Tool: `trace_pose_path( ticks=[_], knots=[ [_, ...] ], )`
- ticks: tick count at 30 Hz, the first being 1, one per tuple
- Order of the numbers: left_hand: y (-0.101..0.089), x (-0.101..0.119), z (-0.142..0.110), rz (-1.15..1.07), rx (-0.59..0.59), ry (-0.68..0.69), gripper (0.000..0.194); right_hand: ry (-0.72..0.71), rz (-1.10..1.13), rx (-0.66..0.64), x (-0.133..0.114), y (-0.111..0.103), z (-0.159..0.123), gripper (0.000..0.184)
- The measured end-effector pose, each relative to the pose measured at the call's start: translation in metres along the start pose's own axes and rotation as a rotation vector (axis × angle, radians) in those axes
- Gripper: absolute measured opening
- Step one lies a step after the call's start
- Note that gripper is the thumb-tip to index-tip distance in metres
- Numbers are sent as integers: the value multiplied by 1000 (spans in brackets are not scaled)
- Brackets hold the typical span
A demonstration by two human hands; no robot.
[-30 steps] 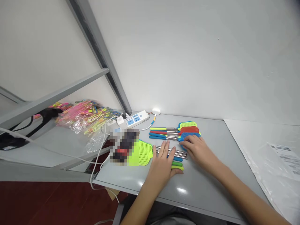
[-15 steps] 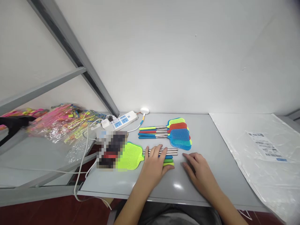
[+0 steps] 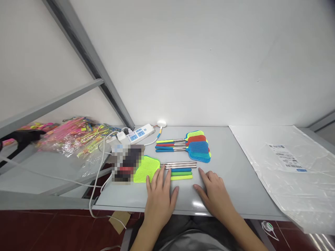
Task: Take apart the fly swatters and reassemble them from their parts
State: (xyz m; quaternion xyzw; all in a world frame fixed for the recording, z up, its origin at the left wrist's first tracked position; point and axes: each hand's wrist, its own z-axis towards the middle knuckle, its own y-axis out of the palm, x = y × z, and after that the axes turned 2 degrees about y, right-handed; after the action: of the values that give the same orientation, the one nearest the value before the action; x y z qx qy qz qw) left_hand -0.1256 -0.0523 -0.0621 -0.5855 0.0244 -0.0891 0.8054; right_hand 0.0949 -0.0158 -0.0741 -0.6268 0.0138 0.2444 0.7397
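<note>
My left hand (image 3: 160,193) lies flat and open on the grey table (image 3: 230,167), its fingertips touching the near group of fly swatters (image 3: 167,169), whose yellow-green mesh head points left and coloured handles point right. My right hand (image 3: 213,195) rests open on the table just right of those handles, holding nothing. A second group of fly swatters (image 3: 188,145) with blue, red and yellow heads lies farther back, heads to the right.
A white power strip (image 3: 137,134) with cables sits at the back left. A blurred dark object (image 3: 125,164) lies left of the near swatters. Bagged colourful items (image 3: 75,134) fill the left shelf. A clear plastic bag with a label (image 3: 285,160) covers the right side.
My left hand slid back off the swatter handles toward me. My right hand drew back from the far blue swatter to the table front. The view shifted slightly.
</note>
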Motion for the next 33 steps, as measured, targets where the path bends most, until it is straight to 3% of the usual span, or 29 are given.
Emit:
trace_pose_path(
  ticks=[6, 12, 17, 23, 27, 33],
  knots=[
    [-5, 5, 9, -2, 10, 56, 59, 42, 152, 41, 3, 0, 0, 46],
    [-3, 20, 40, -48, -47, 138, 65, 69, 404, 53, 12, -24, 24, 32],
    [12, 25, 56, -75, -55, 113, 76, -145, 94, 74, -1, -42, 85, 26],
    [15, 24, 58, -135, -129, 139, 89, -350, -75, -7, -39, -21, 156, 14],
    [10, 25, 56, -178, -139, 143, 80, -437, -170, -39, -50, -6, 171, 10],
    [10, 27, 55, -206, -134, 139, 76, -431, -257, -28, -48, -1, 170, 20]
  ],
)
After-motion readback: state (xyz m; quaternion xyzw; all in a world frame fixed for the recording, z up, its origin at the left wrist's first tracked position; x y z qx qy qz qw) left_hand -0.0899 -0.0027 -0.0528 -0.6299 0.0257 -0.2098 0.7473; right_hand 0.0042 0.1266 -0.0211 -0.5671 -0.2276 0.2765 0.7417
